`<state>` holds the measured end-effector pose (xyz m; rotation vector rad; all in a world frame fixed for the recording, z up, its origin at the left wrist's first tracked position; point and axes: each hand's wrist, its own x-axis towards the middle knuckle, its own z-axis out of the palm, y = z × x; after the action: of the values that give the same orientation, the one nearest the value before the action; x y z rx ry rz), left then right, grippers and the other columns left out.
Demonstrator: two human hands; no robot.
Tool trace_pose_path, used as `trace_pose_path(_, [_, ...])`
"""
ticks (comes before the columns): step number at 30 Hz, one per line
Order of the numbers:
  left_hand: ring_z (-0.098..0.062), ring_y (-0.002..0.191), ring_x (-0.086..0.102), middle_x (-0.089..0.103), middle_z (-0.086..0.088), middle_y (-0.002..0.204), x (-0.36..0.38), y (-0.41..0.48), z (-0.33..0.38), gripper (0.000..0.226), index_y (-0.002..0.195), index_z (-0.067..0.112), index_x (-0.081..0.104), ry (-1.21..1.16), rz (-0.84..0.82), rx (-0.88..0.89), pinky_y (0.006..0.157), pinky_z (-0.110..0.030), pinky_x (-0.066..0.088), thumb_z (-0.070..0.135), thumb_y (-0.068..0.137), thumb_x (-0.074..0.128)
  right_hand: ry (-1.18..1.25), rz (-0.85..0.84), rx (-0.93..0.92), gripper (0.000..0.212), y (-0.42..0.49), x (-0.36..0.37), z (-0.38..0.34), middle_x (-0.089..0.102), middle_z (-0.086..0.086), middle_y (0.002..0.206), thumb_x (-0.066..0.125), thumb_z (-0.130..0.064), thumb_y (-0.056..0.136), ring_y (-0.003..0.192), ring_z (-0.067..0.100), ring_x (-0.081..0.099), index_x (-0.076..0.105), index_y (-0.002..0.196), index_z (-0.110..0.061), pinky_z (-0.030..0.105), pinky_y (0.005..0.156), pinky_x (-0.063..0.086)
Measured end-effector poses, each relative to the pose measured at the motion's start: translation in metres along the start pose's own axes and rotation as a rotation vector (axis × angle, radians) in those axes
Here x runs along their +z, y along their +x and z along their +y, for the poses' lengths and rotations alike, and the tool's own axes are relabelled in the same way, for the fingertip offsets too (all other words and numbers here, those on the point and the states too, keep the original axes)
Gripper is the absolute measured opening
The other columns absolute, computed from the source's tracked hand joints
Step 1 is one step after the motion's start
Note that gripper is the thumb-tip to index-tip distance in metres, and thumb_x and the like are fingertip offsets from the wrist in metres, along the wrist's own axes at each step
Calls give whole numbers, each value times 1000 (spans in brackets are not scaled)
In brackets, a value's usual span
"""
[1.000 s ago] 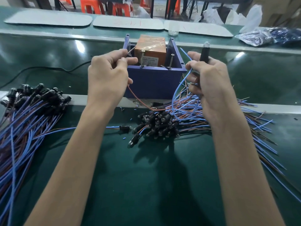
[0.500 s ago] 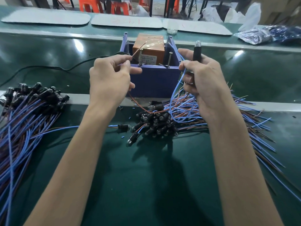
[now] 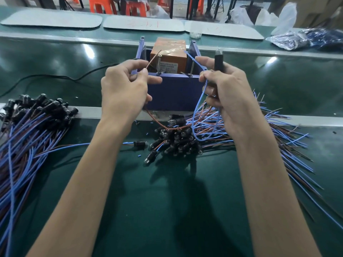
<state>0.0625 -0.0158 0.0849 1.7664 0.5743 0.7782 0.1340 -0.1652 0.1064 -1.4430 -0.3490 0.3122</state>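
Lamp holder [image 3: 218, 61] and its two wires hang before a blue box [image 3: 174, 89], above a heap of similar pieces [image 3: 176, 141]. The right hand [image 3: 230, 93] grips holder and blue wire [image 3: 197, 112]; the left hand [image 3: 122, 91] pinches the brown wire [image 3: 153, 59].

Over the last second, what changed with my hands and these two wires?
The left hand has raised the brown wire so its end reaches the left screw in the blue box. The right hand has swung the blue wire so its tip points left toward the right screw. Grips unchanged; the right hand also keeps the black lamp. Box and wire piles unmoved.
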Motion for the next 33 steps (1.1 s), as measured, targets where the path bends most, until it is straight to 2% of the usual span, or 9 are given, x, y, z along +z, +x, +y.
trace_pose_path(5, [-7,35,44,74,13,74,-2,1,-1,17,106,23,63,-3,30,-14,46,-19,42,18,96,50,23,78,20,30,4,-1,4,49,-2,70,41,2,96,46,3,30,59,118,-5,14,37,23])
trace_pose_path(10, [-5,36,46,74,12,73,-3,2,-2,18,98,22,67,-1,27,-35,46,-19,44,15,97,50,60,104,13,23,6,-4,5,50,-2,69,41,1,97,45,3,31,58,107,-10,14,37,24])
trace_pose_path(18, [-4,38,45,74,14,73,3,0,-7,16,113,22,57,-8,-56,-55,48,-18,45,18,100,48,-32,116,65,28,10,0,18,51,-4,72,42,-2,98,43,1,35,56,122,-9,14,39,26])
trace_pose_path(22, [-3,38,44,74,14,74,5,0,-7,17,108,23,62,9,-75,-50,53,-21,46,17,99,49,-57,101,74,29,12,-2,21,52,-4,73,42,-3,98,44,1,36,57,121,-12,14,39,27])
trace_pose_path(33, [-1,38,43,73,17,70,1,0,-4,23,98,24,69,48,-85,-64,49,-15,44,14,98,48,-53,92,74,34,13,-6,20,46,-1,71,39,4,93,43,2,33,61,117,-7,13,36,23])
